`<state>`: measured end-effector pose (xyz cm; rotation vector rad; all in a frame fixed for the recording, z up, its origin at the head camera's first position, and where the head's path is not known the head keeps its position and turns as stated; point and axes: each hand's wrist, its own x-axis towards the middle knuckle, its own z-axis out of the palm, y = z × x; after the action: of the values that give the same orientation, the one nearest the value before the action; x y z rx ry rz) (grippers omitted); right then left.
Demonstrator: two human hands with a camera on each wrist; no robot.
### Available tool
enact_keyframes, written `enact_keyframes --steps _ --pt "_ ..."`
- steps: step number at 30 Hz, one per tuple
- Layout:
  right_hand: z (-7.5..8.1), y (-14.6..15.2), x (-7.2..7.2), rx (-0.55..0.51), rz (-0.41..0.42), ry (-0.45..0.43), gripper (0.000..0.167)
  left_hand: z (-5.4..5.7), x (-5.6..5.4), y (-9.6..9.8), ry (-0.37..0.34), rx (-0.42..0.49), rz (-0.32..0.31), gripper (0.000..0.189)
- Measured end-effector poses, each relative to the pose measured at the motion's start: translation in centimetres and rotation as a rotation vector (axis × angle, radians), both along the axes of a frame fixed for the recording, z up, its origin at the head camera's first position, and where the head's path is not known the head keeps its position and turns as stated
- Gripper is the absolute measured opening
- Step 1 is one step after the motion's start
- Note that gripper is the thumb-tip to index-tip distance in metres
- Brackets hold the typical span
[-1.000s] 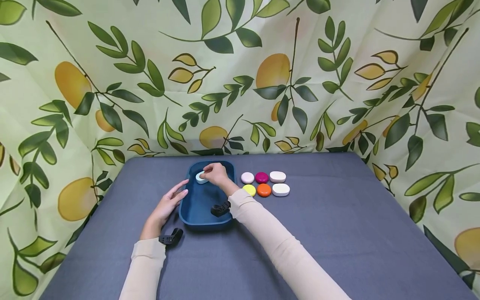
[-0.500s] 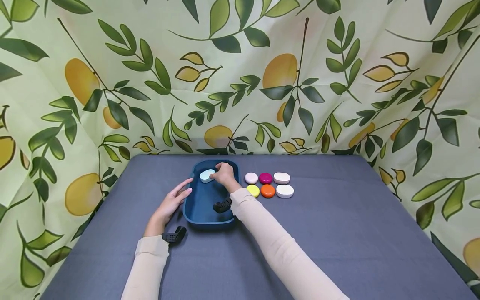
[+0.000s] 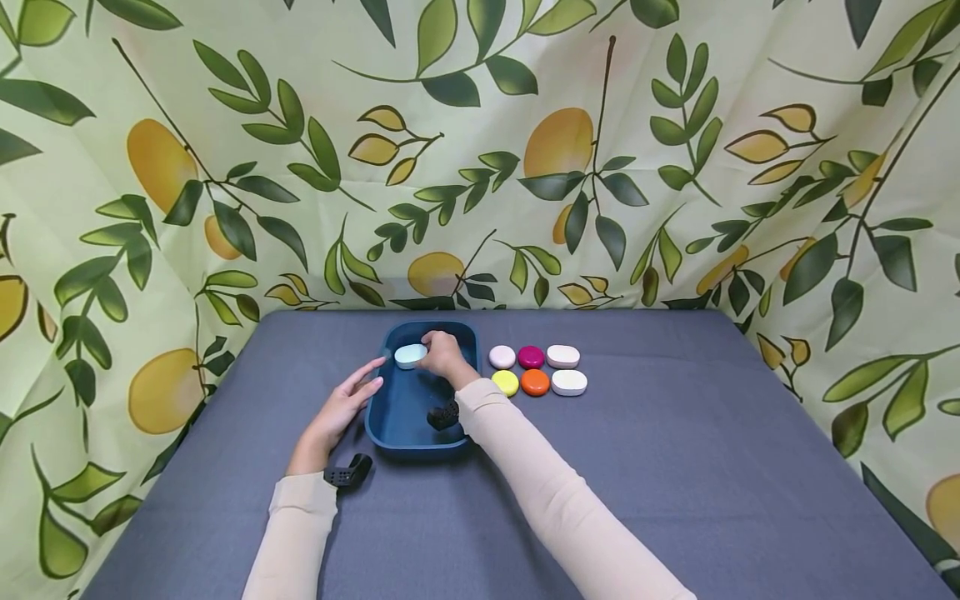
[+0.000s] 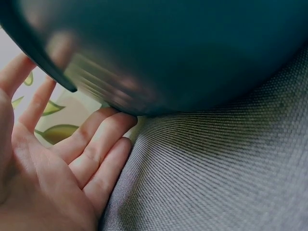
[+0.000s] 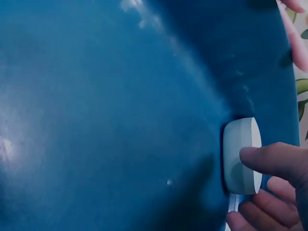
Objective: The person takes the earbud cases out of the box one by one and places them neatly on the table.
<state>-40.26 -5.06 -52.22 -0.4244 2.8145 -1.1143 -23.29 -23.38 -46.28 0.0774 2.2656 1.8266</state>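
My right hand (image 3: 447, 357) reaches into the blue tray (image 3: 420, 429) and holds a pale blue-white oval soap bar (image 3: 408, 357) at its right end. Close up in the right wrist view, the thumb (image 5: 272, 159) lies against the bar's side, and the other fingers are bent around its near end. The soap bar (image 5: 239, 156) sits on the tray floor by the wall. My left hand (image 3: 341, 408) is at the tray's left side with its fingers extended. In the left wrist view, its fingertips (image 4: 122, 120) are right at the tray's outer wall.
Right of the tray are two rows of soaps: pale pink round (image 3: 502, 357), magenta round (image 3: 531, 357), white oval (image 3: 563, 357), yellow round (image 3: 506, 383), orange round (image 3: 536, 382) and another white oval (image 3: 569, 382). A leaf-patterned cloth (image 3: 465, 192) hangs behind the grey-covered table (image 3: 675, 467).
The right fingers lifted partly off the soap bar, then came back to its right end. The bar has turned slightly and shifted within the tray. The left hand stays at the tray.
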Motion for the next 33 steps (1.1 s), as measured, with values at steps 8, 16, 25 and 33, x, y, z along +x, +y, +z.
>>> enact_keyframes --steps 8,16,25,33 --pt "4.5 0.0 4.2 0.086 0.025 -0.036 0.058 -0.1 -0.1 0.1 0.001 -0.007 0.001 0.054" --pt "9.5 0.0 9.3 0.212 0.017 -0.04 0.033 -0.6 -0.3 0.1 -0.001 -0.005 0.009 0.055" --pt "10.2 0.3 9.1 0.279 0.075 -0.056 0.032 -0.4 -0.1 0.1 -0.002 0.0 0.006 0.056" --pt "11.7 1.1 9.6 0.223 0.183 0.001 0.034 -0.4 -0.2 -0.1 0.001 -0.022 0.016 0.056"
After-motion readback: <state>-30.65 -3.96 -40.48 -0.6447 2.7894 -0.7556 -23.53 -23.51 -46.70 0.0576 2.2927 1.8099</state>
